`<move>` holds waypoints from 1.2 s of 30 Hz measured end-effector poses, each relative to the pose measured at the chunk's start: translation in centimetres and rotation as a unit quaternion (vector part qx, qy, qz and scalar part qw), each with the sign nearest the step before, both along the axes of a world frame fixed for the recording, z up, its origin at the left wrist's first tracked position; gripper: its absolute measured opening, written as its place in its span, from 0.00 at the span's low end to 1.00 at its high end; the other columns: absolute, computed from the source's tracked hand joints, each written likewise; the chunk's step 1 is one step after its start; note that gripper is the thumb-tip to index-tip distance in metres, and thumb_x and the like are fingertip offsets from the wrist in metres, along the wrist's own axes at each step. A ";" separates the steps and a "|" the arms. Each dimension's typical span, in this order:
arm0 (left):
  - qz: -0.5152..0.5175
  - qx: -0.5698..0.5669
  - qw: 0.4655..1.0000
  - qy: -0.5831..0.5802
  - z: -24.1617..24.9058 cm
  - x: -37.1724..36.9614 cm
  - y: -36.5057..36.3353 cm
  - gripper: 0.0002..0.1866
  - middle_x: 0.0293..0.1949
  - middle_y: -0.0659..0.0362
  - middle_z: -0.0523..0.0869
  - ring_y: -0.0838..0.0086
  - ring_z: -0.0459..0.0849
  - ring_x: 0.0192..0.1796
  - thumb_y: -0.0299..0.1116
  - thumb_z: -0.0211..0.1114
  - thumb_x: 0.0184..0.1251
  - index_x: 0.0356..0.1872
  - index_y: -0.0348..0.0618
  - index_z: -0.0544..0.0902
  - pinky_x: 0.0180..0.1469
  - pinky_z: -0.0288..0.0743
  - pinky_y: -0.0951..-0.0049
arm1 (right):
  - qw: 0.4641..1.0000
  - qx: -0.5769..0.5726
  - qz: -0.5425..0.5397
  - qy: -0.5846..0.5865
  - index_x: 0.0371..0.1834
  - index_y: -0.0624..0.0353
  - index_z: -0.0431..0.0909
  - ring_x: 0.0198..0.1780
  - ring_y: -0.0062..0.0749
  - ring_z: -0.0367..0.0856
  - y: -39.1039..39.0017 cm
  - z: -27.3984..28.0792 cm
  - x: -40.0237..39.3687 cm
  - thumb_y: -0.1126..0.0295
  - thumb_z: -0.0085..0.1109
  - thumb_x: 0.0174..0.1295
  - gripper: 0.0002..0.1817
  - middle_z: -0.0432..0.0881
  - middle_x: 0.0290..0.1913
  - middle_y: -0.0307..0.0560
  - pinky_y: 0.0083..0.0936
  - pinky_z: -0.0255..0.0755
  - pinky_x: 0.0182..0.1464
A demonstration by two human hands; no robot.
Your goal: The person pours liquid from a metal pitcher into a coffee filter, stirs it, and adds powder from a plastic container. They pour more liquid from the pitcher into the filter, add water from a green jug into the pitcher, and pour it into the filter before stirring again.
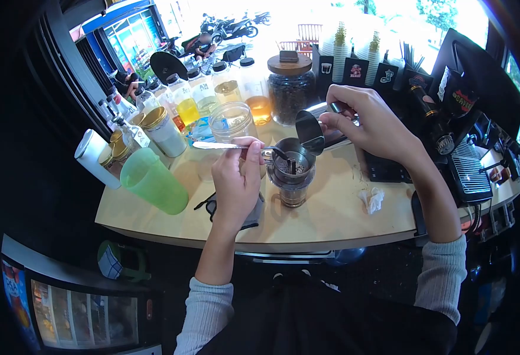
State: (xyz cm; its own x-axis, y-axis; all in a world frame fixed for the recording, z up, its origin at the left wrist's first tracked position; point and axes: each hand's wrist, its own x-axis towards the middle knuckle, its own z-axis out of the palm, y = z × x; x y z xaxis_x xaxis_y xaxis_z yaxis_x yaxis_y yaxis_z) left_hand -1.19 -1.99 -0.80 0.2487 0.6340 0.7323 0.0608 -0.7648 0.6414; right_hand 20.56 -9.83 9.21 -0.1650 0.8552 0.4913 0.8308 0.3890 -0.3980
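Observation:
My left hand pinches a metal spoon, its handle pointing left and its other end over a metal cup-shaped filter. The filter sits on a clear glass on the wooden counter. My right hand grips the handle of a small dark metal pitcher, tilted beside the filter's upper right rim. Dark grounds or liquid show inside the filter, too small to tell which. Behind my left hand stands an open clear jar.
A green pitcher and several bottles stand at the left. A lidded jar of dark beans is behind the filter. Crumpled tissue lies right on the counter, near a coffee machine. Two seated people are outside.

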 end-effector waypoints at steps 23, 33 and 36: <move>0.011 0.011 1.000 0.027 -0.2 0.5 -0.2 0.09 0.23 0.59 0.80 0.78 0.80 0.28 0.30 0.54 0.73 0.36 0.34 0.78 0.34 0.72 0.77 | 0.997 0.029 0.053 -0.054 0.31 0.69 0.70 0.28 0.52 0.77 -0.3 0.8 -2.5 0.68 0.60 0.59 0.13 0.76 0.24 0.58 0.37 0.70 0.34; 0.003 0.006 1.000 0.004 -0.3 0.3 -0.2 0.10 0.23 0.60 0.80 0.80 0.79 0.28 0.31 0.54 0.73 0.37 0.34 0.79 0.33 0.71 0.78 | 0.998 0.001 0.018 -0.057 0.31 0.68 0.69 0.27 0.36 0.79 -1.3 0.4 -1.2 0.67 0.60 0.61 0.14 0.74 0.23 0.50 0.33 0.70 0.32; 0.002 0.008 1.000 0.010 -0.4 0.2 -0.2 0.10 0.23 0.61 0.79 0.81 0.78 0.27 0.31 0.54 0.73 0.37 0.35 0.79 0.32 0.70 0.79 | 1.000 -0.011 0.020 0.011 0.30 0.67 0.68 0.26 0.25 0.77 -1.2 -0.4 0.0 0.69 0.58 0.63 0.13 0.75 0.23 0.43 0.27 0.71 0.30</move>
State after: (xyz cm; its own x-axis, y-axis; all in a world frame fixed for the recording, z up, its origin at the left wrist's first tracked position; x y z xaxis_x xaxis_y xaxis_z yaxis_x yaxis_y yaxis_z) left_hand -0.96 -2.14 -1.16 0.2608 0.6227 0.7377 0.0758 -0.7750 0.6274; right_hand 20.53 -11.06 8.83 -0.1888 0.8584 0.4771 0.8052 0.4134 -0.4252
